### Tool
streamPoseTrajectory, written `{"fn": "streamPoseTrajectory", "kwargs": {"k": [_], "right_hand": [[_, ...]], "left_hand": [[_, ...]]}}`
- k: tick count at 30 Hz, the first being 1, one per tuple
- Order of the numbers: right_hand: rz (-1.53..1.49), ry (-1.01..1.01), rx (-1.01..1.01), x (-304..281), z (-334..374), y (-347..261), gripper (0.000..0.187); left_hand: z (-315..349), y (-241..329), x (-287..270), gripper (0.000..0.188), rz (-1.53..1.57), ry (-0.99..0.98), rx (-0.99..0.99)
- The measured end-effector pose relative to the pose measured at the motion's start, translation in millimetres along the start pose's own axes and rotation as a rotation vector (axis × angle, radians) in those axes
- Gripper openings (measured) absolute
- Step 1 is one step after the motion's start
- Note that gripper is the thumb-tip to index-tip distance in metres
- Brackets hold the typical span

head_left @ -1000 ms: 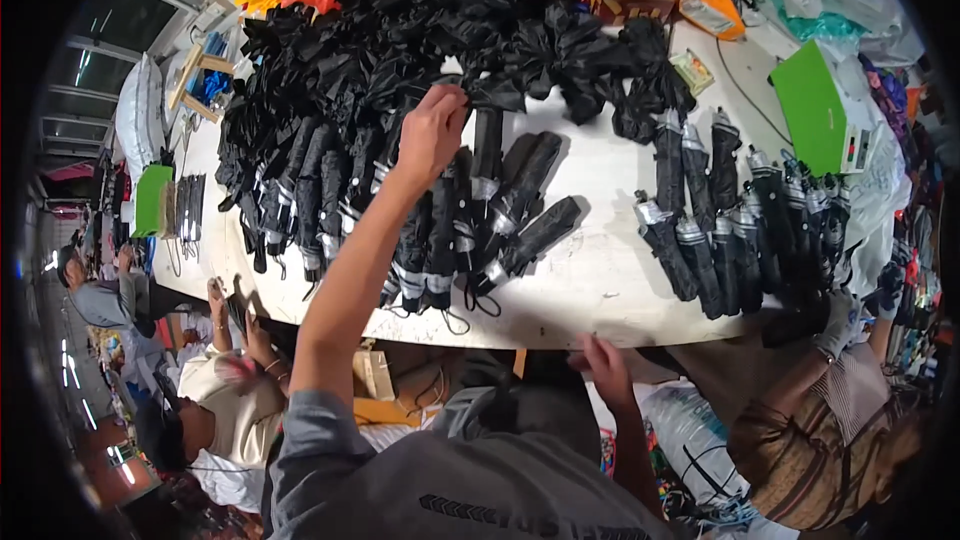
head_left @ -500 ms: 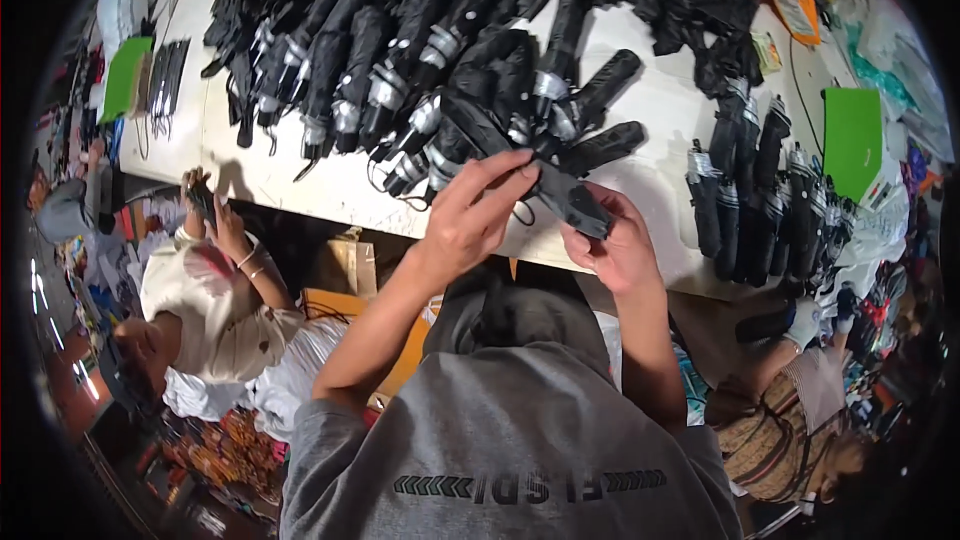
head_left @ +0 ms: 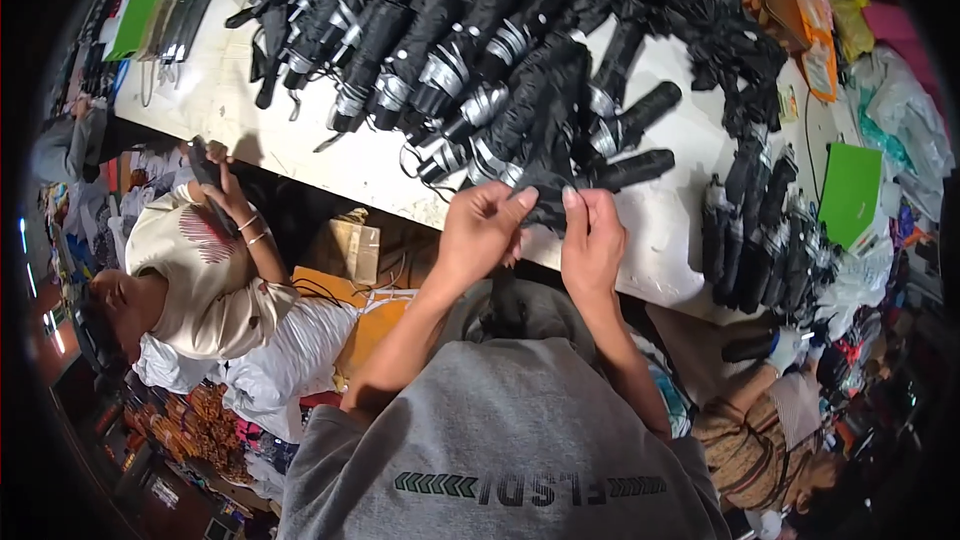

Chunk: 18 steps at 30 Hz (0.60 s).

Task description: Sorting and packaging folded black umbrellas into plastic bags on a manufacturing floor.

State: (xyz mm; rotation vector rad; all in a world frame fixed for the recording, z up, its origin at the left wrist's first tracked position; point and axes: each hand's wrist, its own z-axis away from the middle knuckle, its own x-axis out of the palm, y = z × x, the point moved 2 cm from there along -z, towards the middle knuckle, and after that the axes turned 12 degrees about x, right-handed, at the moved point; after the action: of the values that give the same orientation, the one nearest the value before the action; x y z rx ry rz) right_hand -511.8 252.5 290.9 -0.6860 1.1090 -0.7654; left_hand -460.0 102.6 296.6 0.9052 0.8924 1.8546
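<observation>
Both my left hand [head_left: 480,235] and right hand [head_left: 594,240] pinch black fabric [head_left: 549,204], fingers closed, at the near edge of the bench [head_left: 652,240]; should either pinch slacken, it could slip off.

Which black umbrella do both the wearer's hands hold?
The umbrella whose near end sits between the left hand and right hand, both pinching its fabric; no other has both on it.

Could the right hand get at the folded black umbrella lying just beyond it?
Probably yes: the folded black umbrella lies close to the right hand, its outer end uncovered, though that hand appears busy pinching black fabric.
</observation>
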Motion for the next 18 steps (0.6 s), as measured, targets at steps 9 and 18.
{"fn": "streamPoseTrajectory", "kwargs": {"k": [9,18], "right_hand": [[-0.085,-0.288,0.177,4,-16,25,0.024],[-0.239,-0.120,0.859,49,-35,142,0.049]], "left_hand": [[0,17,-49,0.010,0.283,0.104,0.192],[-22,102,-139,0.012,0.142,0.473,0.491]]}}
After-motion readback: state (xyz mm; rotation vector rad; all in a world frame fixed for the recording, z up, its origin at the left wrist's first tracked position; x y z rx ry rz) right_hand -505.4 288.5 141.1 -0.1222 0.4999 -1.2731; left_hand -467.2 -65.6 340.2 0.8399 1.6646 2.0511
